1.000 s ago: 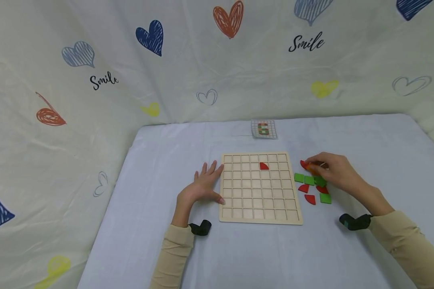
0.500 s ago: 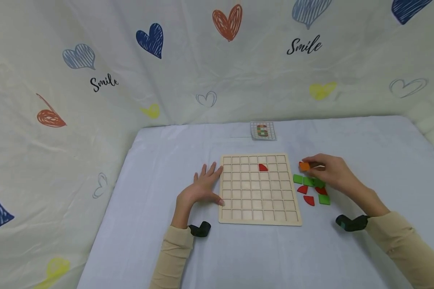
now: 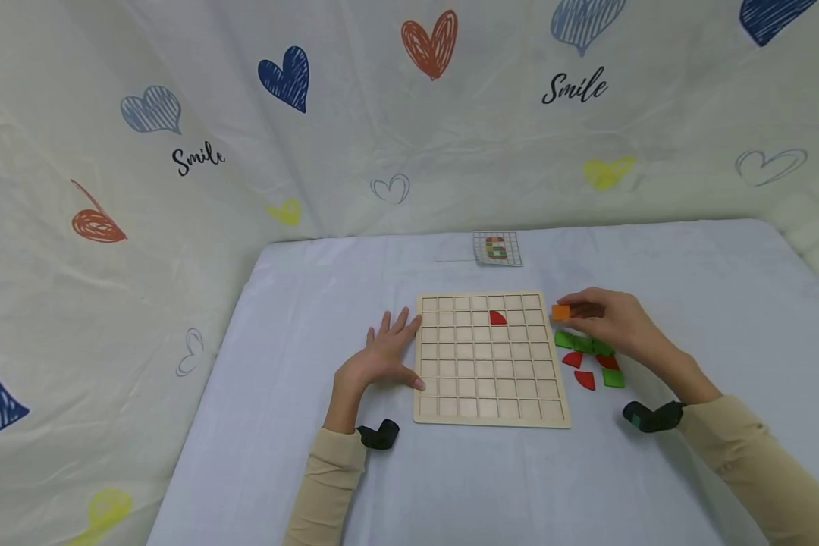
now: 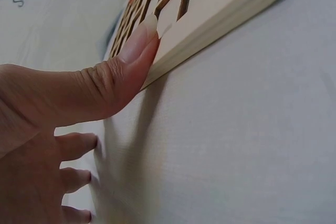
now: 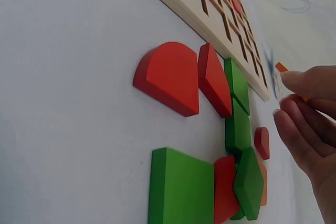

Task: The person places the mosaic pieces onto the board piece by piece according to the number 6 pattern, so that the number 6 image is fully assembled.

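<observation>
Pinching orange tile (image 3: 560, 312), right hand (image 3: 610, 317), just right of grid board (image 3: 483, 368) | left hand (image 3: 380, 353) spread, touching board | tile likely light, stiff; hold by edges

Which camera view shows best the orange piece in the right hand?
The head view: the orange piece sticks out from the right hand, one face in plain sight. The right wrist view shows only bits of it, mostly covered by that hand; the left wrist view does not show it.

Creased beige sleeves (image 3: 757, 459), plain cuffs (image 3: 342, 448); black wrist cameras (image 3: 380, 436)
</observation>
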`<state>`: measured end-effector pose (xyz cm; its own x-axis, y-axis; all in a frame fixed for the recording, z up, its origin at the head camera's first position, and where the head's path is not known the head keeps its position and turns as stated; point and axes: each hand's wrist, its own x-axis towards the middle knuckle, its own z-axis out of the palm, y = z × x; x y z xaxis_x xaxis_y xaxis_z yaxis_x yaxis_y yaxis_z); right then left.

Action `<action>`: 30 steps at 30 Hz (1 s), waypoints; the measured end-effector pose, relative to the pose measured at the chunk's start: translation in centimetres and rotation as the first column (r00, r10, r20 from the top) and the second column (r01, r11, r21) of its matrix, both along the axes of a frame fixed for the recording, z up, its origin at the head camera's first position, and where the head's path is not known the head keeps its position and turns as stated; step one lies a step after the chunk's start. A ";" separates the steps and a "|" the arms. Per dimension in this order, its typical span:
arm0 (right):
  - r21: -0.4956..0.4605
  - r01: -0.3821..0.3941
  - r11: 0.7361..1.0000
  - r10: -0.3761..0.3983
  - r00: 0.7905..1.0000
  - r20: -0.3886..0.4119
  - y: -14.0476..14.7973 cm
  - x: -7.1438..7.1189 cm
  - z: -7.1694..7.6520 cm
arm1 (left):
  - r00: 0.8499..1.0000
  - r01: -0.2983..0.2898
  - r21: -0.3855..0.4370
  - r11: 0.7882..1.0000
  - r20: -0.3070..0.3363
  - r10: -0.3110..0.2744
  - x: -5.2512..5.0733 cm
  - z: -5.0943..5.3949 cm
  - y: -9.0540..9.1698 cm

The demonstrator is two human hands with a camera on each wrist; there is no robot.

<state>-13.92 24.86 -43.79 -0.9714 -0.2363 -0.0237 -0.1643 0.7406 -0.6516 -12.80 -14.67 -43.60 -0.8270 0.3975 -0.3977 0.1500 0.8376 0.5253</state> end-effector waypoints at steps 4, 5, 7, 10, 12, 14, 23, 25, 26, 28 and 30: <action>-0.010 -0.001 1.000 0.001 1.000 0.002 -0.4 0.0 0.1 | 1.000 -0.001 0.006 1.000 -0.002 0.001 0.0 0.0 0.0; -0.011 -0.005 1.000 0.005 1.000 -0.001 -0.6 0.0 0.1 | 1.000 -0.001 0.007 1.000 -0.004 0.001 0.0 0.0 0.0; -0.017 -0.016 1.000 0.016 1.000 -0.007 -0.8 -0.1 0.2 | 1.000 -0.001 0.005 1.000 -0.003 0.001 0.0 0.1 0.0; -0.026 -0.039 0.999 0.039 0.999 -0.013 -1.3 -0.3 0.2 | 1.000 0.000 0.001 1.000 -0.003 0.000 0.1 0.2 0.1; -0.037 -0.051 0.998 0.051 0.999 -0.007 -1.6 -0.4 0.3 | 1.000 0.001 -0.002 1.000 -0.004 -0.001 0.1 0.3 0.1; -0.041 -0.060 0.997 0.060 0.998 0.002 -1.9 -0.5 0.3 | 1.000 0.000 -0.002 1.000 -0.004 0.000 0.1 0.3 0.1; -0.042 -0.086 0.995 0.086 0.996 0.013 -3.4 -1.4 0.3 | 1.000 -0.009 -0.003 1.000 -0.007 0.009 0.0 0.1 -0.1; -0.047 -0.085 0.995 0.087 0.996 0.029 -3.8 -1.5 0.2 | 1.000 -0.008 -0.002 1.000 -0.002 0.008 0.0 0.1 -0.1; -0.049 -0.086 0.995 0.087 0.995 0.039 -3.9 -1.6 0.1 | 1.000 -0.009 0.000 1.000 0.001 0.009 0.0 0.1 -0.1; -0.054 -0.089 0.995 0.092 0.994 0.053 -4.3 -1.7 -0.1 | 1.000 -0.008 0.000 1.000 0.007 0.008 0.0 0.2 0.0; -0.057 -0.094 0.994 0.097 0.993 0.059 -4.5 -1.7 -0.2 | 1.000 -0.006 -0.003 1.000 0.009 0.006 0.0 0.2 0.0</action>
